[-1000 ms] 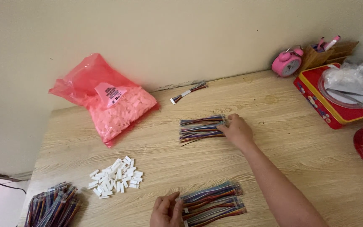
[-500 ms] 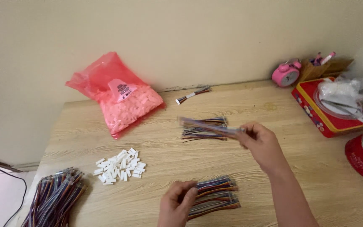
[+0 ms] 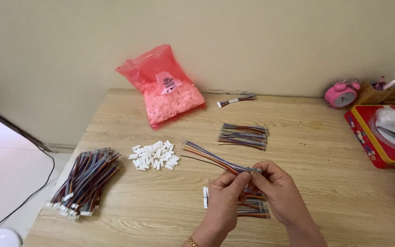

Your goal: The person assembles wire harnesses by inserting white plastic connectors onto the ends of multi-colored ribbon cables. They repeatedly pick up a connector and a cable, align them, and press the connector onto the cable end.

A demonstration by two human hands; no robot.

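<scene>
Both hands meet above the front of the wooden table (image 3: 325, 151). My left hand (image 3: 225, 199) and my right hand (image 3: 277, 192) pinch the near end of one multicoloured wire harness (image 3: 209, 158), which slants up to the left. Under the hands lies a small stack of the same harnesses (image 3: 252, 210) with a white connector (image 3: 205, 197) at its left end. Another stack of harnesses (image 3: 243, 136) rests farther back. A heap of small white plastic connectors (image 3: 155, 155) lies to the left of the held harness.
A large bundle of finished harnesses (image 3: 86, 180) lies at the table's left edge. A pink bag of connectors (image 3: 168, 89) and a single harness (image 3: 236, 100) sit by the wall. A pink alarm clock (image 3: 341, 93) and a red tin (image 3: 378, 137) stand at the right.
My right hand lifted one harness off the far stack and brought it toward me. My left hand left the near stack and joined it on the harness end. The camera view shifted right.
</scene>
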